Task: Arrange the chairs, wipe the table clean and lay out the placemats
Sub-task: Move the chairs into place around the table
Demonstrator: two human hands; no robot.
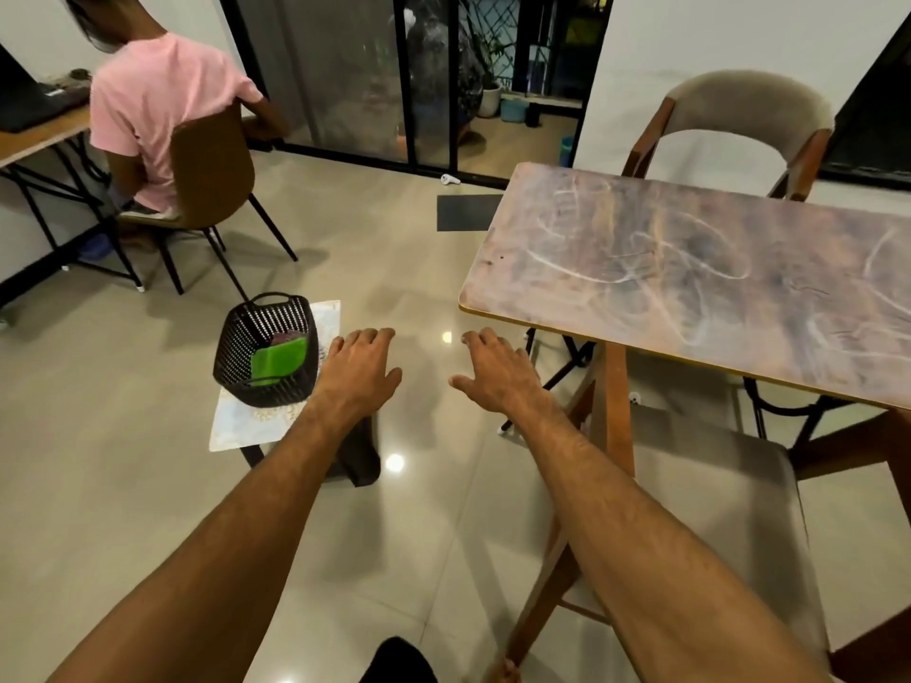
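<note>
Wood-grain laminate, smeared all over with pale swirling streaks, covers the top of the dining table [690, 268], which fills the right side and runs out of view at the right edge. Two chairs go with it. The far chair [749, 103], with a beige padded backrest on a brown wooden frame, stands behind the table's far side, its seat hidden by the tabletop. The near chair [715, 485] is tucked partly under the near side, with only its grey seat and part of its wooden frame showing.

Both arms reach forward over the glossy tiled floor. The left hand [357, 369] and right hand [498, 372] hover palm down with fingers loosely spread, holding nothing and touching nothing (the right one is just beside the table's corner).

Left of the hands, a black perforated basket [246, 337] sits on a pale, patterned surface [236, 431]. Whether that is a low stand's top or a mat I cannot tell, since the left forearm covers its right side. A folded green cloth [276, 362] leans inside the basket, and something dark reddish behind it is too hidden to name.

At the upper left a person in a pink shirt [157, 106] sits on a brown chair [212, 170] at a desk [39, 135], head cropped by the frame. A dark floor mat [468, 212] lies before the sliding glass door.
</note>
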